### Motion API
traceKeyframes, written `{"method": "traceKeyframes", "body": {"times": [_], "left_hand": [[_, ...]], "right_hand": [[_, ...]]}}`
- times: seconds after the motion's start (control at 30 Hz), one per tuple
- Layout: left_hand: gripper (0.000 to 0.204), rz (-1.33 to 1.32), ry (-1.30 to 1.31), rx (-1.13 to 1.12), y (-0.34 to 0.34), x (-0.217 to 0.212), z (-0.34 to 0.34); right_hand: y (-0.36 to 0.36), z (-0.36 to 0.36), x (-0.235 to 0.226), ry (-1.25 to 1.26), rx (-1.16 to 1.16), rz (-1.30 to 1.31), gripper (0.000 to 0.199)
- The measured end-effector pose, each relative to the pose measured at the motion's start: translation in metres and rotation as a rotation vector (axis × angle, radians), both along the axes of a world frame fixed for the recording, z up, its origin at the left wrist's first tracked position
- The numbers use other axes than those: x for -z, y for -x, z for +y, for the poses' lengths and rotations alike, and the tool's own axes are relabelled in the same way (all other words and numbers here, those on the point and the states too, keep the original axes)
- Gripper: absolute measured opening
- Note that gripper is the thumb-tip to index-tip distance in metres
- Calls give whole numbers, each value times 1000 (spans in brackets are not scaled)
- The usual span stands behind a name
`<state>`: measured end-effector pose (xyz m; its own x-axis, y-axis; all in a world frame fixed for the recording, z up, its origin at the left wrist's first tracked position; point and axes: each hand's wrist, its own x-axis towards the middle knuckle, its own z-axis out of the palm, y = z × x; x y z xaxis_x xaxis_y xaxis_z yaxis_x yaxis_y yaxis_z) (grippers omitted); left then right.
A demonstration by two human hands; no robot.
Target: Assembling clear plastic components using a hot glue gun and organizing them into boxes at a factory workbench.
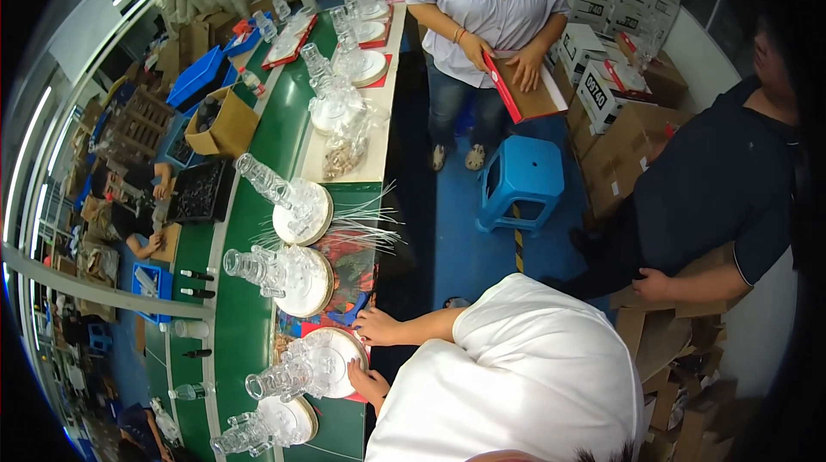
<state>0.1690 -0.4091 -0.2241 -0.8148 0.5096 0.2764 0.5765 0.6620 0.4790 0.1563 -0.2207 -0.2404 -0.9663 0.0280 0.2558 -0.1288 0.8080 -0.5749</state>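
Both my arms, in white sleeves, reach left to the bench. My left hand [370, 383] grips the near rim of a round white base [340, 350] with a pale wooden edge. A clear, ribbed, bottle-like piece [288, 373] stands on that base, which rests on a red flat piece. My right hand [377, 327] is closed at the base's far side, its fingers curled; what they hold is hidden. A blue-handled tool [351, 313] lies right beside those fingers. Similar clear pieces on round bases stand along the bench, one closer [286, 421] and one just beyond [301, 283].
White cable ties [366, 223] fan out over the bench edge. A green conveyor belt [232, 290] runs behind the pieces. A blue stool [521, 178] stands in the aisle. One co-worker [490, 23] holds an open red box; another [714, 178] is at right, near cartons.
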Motion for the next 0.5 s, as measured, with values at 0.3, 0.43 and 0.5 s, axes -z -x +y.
{"method": "traceKeyframes", "body": {"times": [0.3, 0.43, 0.5], "left_hand": [[44, 0, -6, 39, 8, 5, -1], [44, -6, -18, 51, 10, 3, -3], [45, -4, -10, 71, 12, -2, -2]], "right_hand": [[0, -1, 3, 2, 19, -26, 23], [-3, -1, -1, 39, 51, -13, 21], [-3, -1, -1, 54, 56, -23, 19]]}}
